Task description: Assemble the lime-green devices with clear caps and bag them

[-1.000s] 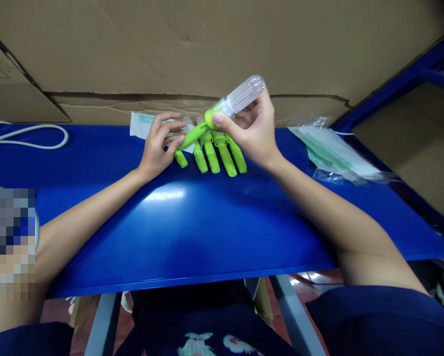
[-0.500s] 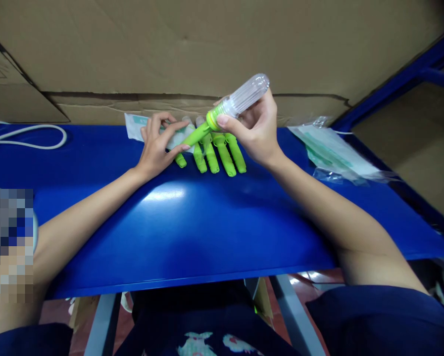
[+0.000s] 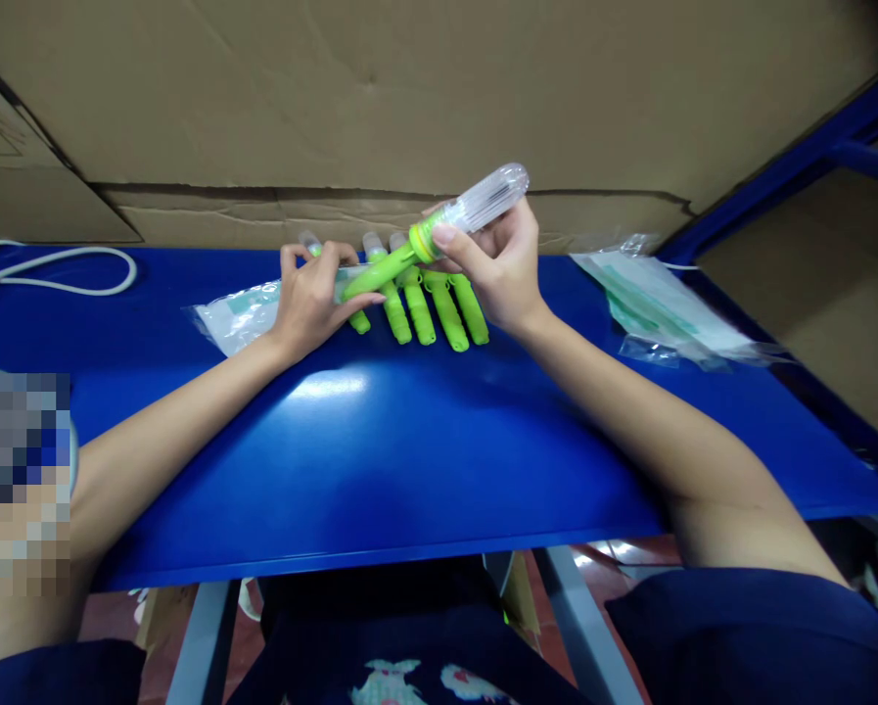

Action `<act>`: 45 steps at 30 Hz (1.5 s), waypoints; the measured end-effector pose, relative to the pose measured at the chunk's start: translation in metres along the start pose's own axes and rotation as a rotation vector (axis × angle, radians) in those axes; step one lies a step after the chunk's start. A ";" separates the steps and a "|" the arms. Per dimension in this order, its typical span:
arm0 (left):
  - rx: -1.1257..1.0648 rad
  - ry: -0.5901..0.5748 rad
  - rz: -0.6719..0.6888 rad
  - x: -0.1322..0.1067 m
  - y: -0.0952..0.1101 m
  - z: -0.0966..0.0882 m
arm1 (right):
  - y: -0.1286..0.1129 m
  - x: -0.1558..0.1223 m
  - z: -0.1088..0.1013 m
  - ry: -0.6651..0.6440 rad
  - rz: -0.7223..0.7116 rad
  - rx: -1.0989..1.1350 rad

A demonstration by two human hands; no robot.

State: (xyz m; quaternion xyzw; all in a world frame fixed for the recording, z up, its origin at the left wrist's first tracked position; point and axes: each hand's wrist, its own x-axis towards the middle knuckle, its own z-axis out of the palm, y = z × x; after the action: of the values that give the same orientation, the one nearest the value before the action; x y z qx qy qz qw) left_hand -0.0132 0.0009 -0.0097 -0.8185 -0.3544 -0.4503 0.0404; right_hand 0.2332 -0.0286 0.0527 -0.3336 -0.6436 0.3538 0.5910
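Head view, sole view.

Item 1: right hand [image 3: 498,269], raised above the far part of the glossy blue table [image 3: 380,431]. Grip pinched on the green-handled tool with a clear ribbed plastic cap [image 3: 439,227], thumb on the yellow-green collar where cap meets handle. The tool slants, cap up and to the right, handle tip down and to the left.

Item 2: left hand [image 3: 307,299], resting on the table, fingers curled and pressed onto a flat clear plastic bag with pale green print [image 3: 237,315]. The handle tip of the held tool lies against its thumb and forefinger.

Item 3: row of four like green tools with clear caps [image 3: 428,304], lying side by side on the table, beneath and between both hands.

Item 4: loose heap of clear plastic bags [image 3: 659,308], on the table to the right, well apart from the hands.

Item 5: white cable [image 3: 64,274], far left of the table.

Item 6: brown cardboard wall [image 3: 409,98], behind the table.
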 end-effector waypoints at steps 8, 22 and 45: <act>-0.066 0.009 -0.040 0.003 0.011 -0.003 | 0.022 0.005 -0.001 -0.022 0.205 0.154; -0.214 0.109 -0.156 0.012 0.029 -0.011 | 0.008 0.011 -0.011 -0.032 0.244 0.198; -0.080 0.074 -0.114 0.003 -0.004 0.005 | 0.041 0.004 -0.009 -0.073 0.123 0.066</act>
State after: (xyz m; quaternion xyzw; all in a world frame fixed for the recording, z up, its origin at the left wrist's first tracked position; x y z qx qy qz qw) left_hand -0.0108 0.0077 -0.0114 -0.7808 -0.3804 -0.4956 -0.0048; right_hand 0.2427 -0.0034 0.0204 -0.3398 -0.6311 0.4222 0.5550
